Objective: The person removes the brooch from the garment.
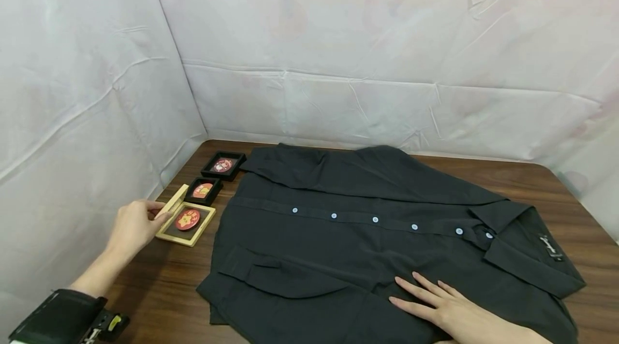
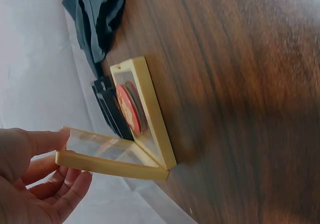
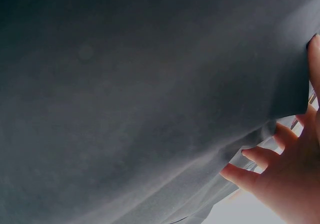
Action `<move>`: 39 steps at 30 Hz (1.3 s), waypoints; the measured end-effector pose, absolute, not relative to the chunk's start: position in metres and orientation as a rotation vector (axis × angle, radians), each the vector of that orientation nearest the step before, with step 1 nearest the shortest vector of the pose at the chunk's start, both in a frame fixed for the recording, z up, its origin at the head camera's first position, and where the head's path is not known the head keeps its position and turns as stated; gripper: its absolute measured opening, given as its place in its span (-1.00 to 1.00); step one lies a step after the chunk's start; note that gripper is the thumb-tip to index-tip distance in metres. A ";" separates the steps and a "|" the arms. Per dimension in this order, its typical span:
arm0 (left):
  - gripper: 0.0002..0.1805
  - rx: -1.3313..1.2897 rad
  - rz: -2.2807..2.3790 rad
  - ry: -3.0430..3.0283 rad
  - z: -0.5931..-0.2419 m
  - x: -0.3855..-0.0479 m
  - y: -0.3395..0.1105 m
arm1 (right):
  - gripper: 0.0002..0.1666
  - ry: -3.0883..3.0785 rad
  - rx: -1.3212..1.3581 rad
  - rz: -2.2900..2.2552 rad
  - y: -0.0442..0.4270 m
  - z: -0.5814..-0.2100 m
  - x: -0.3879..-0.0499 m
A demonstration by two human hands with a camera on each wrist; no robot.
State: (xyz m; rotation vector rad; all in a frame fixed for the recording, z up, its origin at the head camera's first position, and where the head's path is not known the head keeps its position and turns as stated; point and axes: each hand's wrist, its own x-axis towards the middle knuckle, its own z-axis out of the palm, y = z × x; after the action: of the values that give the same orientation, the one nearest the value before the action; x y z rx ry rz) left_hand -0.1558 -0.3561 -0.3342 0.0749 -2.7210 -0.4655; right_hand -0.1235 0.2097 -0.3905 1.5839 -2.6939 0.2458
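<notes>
My left hand (image 1: 132,230) pinches the raised lid (image 2: 112,169) of a gold-framed display case (image 1: 205,226) at the table's left edge. The clear lid stands tilted up on its hinge, thumb on one face and fingers on the other. Inside the case lies a round red medallion (image 1: 187,220) with a yellow flower-like figure. A black button-up shirt (image 1: 329,258) is spread over the table, collar to the right. On its lower front rests my right hand (image 1: 459,309), fingers spread and straight; the right wrist view shows mostly dark cloth beside the fingers.
Two black-framed cases stand behind the gold one: a nearer case (image 1: 217,192) and a farther case (image 1: 207,171), each with a round piece inside. The shirt's sleeve end lies close beside them. White cloth walls (image 1: 338,107) border the wooden table (image 1: 164,290) at back and left.
</notes>
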 end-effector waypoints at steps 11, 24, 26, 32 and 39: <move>-0.76 0.020 -0.522 -2.701 -0.341 -0.152 -0.342 | -0.12 -2.708 1.577 0.226 0.211 -0.392 -0.124; -0.78 0.071 -0.543 -2.841 -0.350 -0.156 -0.329 | -0.13 -2.691 1.589 0.243 0.210 -0.392 -0.124; -0.75 0.068 -0.549 -2.849 -0.351 -0.158 -0.327 | -0.13 -2.691 1.589 0.243 0.210 -0.392 -0.124; -0.78 0.085 -0.526 -2.901 -0.356 -0.159 -0.323 | -0.14 -2.706 1.588 0.250 0.210 -0.392 -0.125; -0.85 0.121 -0.517 -2.972 -0.362 -0.160 -0.319 | -0.14 -2.704 1.587 0.243 0.210 -0.391 -0.124</move>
State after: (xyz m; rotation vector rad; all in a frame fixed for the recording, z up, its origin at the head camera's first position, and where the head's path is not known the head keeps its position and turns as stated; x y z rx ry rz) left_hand -0.1598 -0.3194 -0.3620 0.1208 -2.9722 -0.5172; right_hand -0.1245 0.2103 -0.3913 1.5870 -2.7042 0.2432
